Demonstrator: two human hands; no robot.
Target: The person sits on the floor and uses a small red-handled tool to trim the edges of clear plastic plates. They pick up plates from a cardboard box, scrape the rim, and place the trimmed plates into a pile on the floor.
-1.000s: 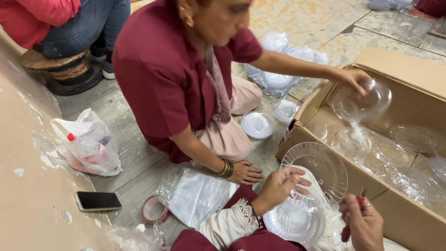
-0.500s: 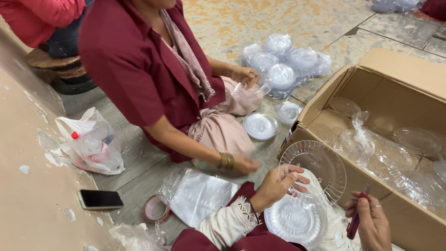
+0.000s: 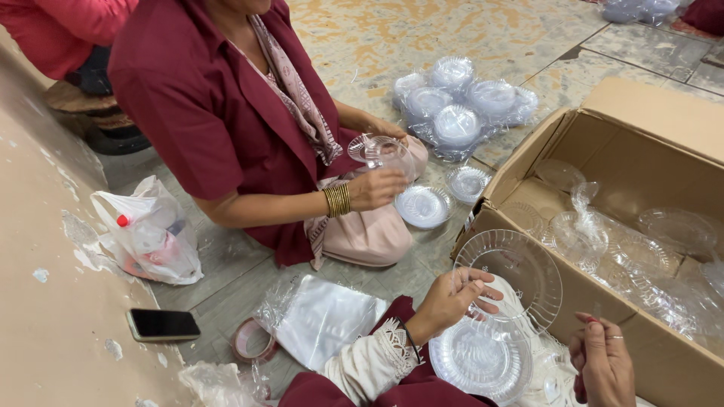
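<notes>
Left hand [image 3: 451,300] pinches clear plate [image 3: 510,280] upright against cardboard box [image 3: 633,188] near wall, plate stack [image 3: 480,360] below it, right hand [image 3: 603,362] loosely curled beside, co-worker's hands [image 3: 377,185] and bagged plates [image 3: 460,105] beyond.

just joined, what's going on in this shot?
The camera wearer sits on the floor, left hand holding a clear plastic plate upright by its rim, above a stack of similar plates in the lap. The right hand grips something small and red, too hidden to identify. A co-worker in a maroon top handles a clear bowl with both hands. An open cardboard box of bagged clear dishes stands at right.
</notes>
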